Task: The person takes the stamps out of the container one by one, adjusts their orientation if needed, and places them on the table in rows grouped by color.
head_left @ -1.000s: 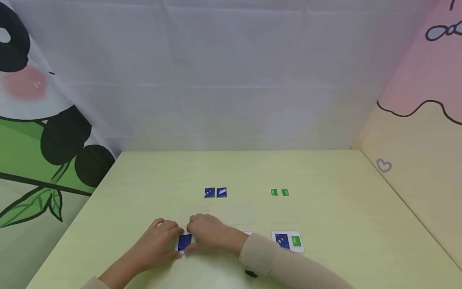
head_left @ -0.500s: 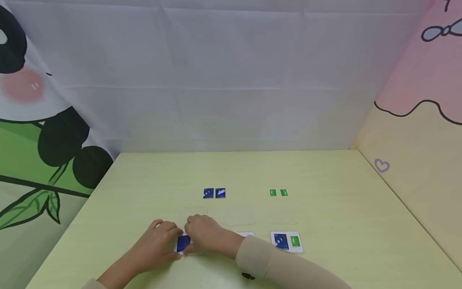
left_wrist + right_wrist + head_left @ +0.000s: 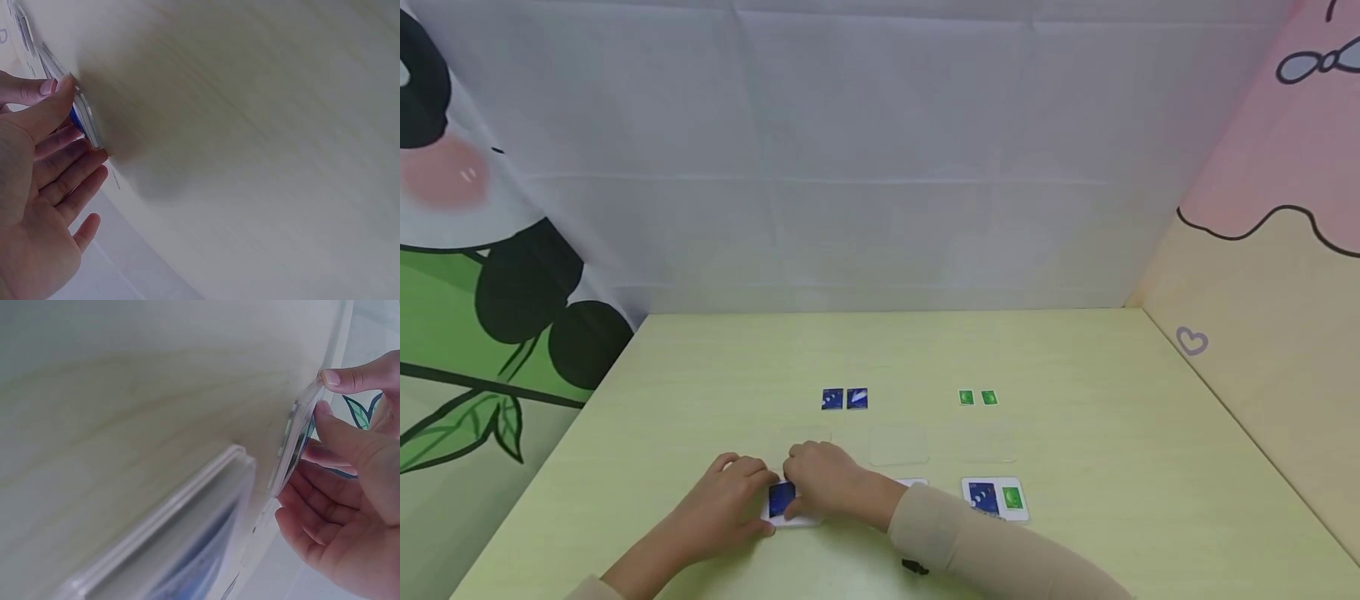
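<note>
Both hands meet over a low clear-edged plastic frame (image 3: pixel 781 500) at the table's left front. A white base and a dark blue picture show on it; the right hand hides the rest. My left hand (image 3: pixel 722 510) grips its left end, with the thumb at the near edge and fingertips at the far edge. My right hand (image 3: pixel 829 483) holds it from above, with its thumb beside the blue picture. In the right wrist view, this frame (image 3: pixel 297 440) sits between thumb and fingers.
A second frame (image 3: pixel 913 481) lies partly under the right forearm. A third (image 3: pixel 1017 511) bears blue and green pictures. Behind lie clear sheets (image 3: pixel 898 446), loose blue pictures (image 3: pixel 832 399) and green ones (image 3: pixel 966 397). A small dark object (image 3: pixel 914 567) shows beside the right sleeve.
Both hands stay on the same frame with hardly any movement. The right thumb has shifted slightly, and more of the frame's white near edge shows. The head view has shifted a little.
</note>
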